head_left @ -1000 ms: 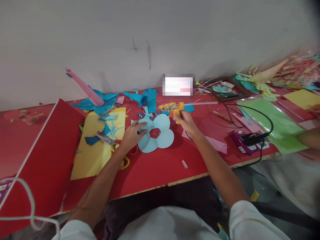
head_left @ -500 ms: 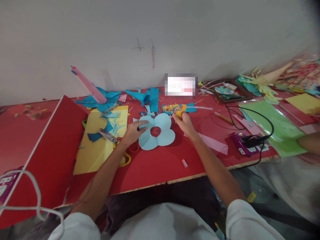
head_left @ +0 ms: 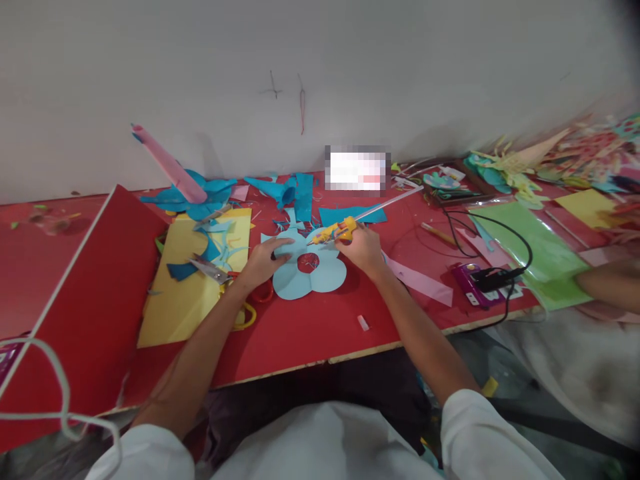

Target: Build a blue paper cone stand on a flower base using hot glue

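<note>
A light blue paper flower (head_left: 327, 275) with a round hole in its middle lies on the red table in front of me. My left hand (head_left: 263, 262) holds the flower at its left petals, thumb and fingers on the paper. In my right hand (head_left: 364, 249) is a yellow hot glue gun (head_left: 343, 230), closed in my fingers. Its nozzle points left, over the upper petals, and a long clear glue stick (head_left: 390, 204) sticks out of its back. Scissors (head_left: 213, 270) lie by my left wrist, partly hidden by it.
A pink paper cone (head_left: 173, 163) rises from blue petals at the back left. Yellow card (head_left: 165, 307) lies left, beside a red partition (head_left: 95, 293). Right are a purple power strip (head_left: 467, 283) with black cables, green sheets (head_left: 525, 247) and another person's arm (head_left: 615, 287).
My right hand has brought the glue gun left and down, so its nozzle is now over the flower's upper petals. My left hand stays on the flower.
</note>
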A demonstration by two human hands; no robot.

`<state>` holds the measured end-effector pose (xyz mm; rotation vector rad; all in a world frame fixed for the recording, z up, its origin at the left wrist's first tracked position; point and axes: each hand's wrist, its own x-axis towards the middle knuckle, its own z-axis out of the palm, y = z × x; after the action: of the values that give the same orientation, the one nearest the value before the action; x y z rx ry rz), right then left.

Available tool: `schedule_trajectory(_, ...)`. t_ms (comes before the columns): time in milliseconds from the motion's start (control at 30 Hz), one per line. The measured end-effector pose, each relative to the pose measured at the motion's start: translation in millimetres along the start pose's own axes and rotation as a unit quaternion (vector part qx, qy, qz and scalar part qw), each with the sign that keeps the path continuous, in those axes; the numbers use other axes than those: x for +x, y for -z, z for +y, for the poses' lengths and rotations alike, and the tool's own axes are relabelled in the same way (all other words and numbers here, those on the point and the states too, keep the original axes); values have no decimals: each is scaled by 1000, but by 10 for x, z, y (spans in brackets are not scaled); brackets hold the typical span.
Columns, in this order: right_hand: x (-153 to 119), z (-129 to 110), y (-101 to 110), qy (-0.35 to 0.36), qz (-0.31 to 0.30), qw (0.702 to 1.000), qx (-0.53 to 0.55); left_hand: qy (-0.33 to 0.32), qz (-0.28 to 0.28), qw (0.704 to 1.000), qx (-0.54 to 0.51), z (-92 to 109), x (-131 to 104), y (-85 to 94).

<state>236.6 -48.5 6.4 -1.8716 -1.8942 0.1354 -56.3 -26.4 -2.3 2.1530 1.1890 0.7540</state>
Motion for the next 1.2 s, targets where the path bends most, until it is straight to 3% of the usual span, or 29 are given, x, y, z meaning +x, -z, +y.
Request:
schedule_trajectory(300, 26, -55, -14, 26, -61, 995, -69, 18, -7, 1000, 0, -63, 0, -12)
schedule_trajectory(567, 26, -70, -25, 68, -65, 991, -94, 10, -11, 1000, 3, -58, 3, 1)
schedule_trajectory(1200, 83, 47, 14, 82, -89, 984, -127, -1, -11, 1000, -3, -50, 15, 21)
